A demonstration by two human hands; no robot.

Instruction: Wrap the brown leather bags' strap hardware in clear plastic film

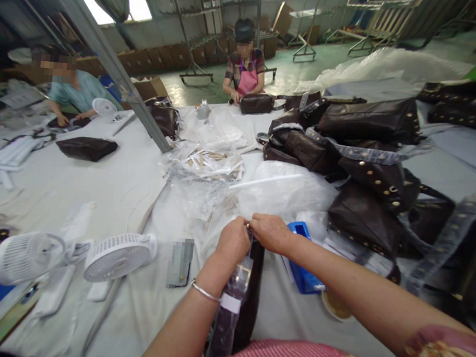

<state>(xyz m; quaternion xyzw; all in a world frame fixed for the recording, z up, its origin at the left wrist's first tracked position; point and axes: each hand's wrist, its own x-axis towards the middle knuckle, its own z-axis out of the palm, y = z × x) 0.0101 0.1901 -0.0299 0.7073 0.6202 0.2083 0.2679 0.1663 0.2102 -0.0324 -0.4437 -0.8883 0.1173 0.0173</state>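
Observation:
My left hand [232, 241] and my right hand [270, 232] meet at the table's near middle, fingers pinched together on the top end of a dark strap [238, 296] partly wrapped in clear plastic film. The strap hangs down between my forearms toward my lap, with a white band around the wrap. A metal buckle shows through the film below my left hand. A bangle sits on my left wrist.
A heap of dark brown studded bags [366, 157] fills the right side. A blue tape dispenser [304, 258], two small white fans [119, 257], a phone [180, 263] and loose plastic bags [279, 188] lie nearby. Two other people work at the table's far side.

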